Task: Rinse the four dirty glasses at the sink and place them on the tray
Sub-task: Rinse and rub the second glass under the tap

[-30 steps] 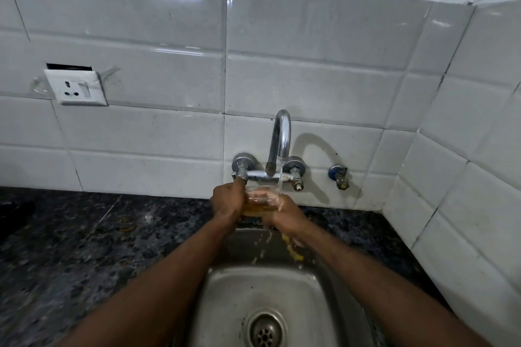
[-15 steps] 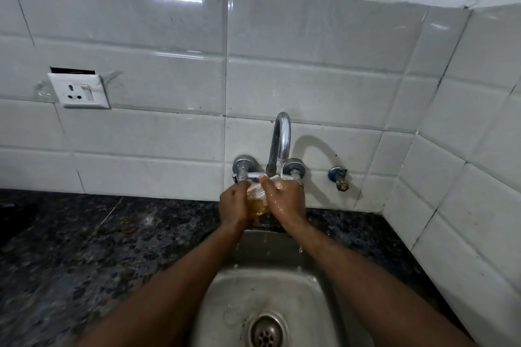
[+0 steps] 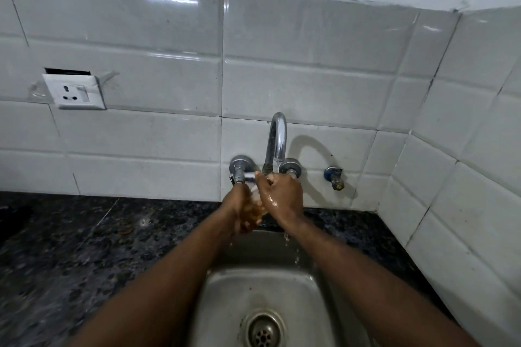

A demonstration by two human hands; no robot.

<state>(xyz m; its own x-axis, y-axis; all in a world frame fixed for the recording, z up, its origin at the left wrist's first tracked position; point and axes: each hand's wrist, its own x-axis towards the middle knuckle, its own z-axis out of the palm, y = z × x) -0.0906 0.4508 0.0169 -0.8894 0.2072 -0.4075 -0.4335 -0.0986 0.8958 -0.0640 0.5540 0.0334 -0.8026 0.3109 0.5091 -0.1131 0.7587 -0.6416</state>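
Under the spout of the curved chrome tap [image 3: 277,135], above the back edge of the stainless steel sink [image 3: 225,304], a small clear drinking glass [image 3: 254,194] sits between both hands, mostly hidden by them. The left grip [image 3: 239,210] wraps round its body from the side, fingers curled. An amber tinge shows there, which may be residue or skin seen through the wall. The right grip [image 3: 282,197], wet and shiny, is curled over the top of the glass, knuckles up. Whether its fingertips are inside rubbing or only pinching the rim, I cannot tell. Water runs thinly from the spout and drips off the right wrist into the basin. Neither the tray nor the other three glasses are in view.

The rinse of one glass looks under way, and several things could spoil it. The glass is wet and held close to the metal left tap handle [image 3: 239,171], so a careless turn could knock the rim and chip it. A loosened hold would drop it onto hard steel. Fingers twisting hard inside thin walls could crack them. A short rinse may leave the amber film behind. Water carried off on the hands could wet the dark speckled stone surface [image 3: 84,248], below the white wall socket [image 3: 74,91] well to the left.
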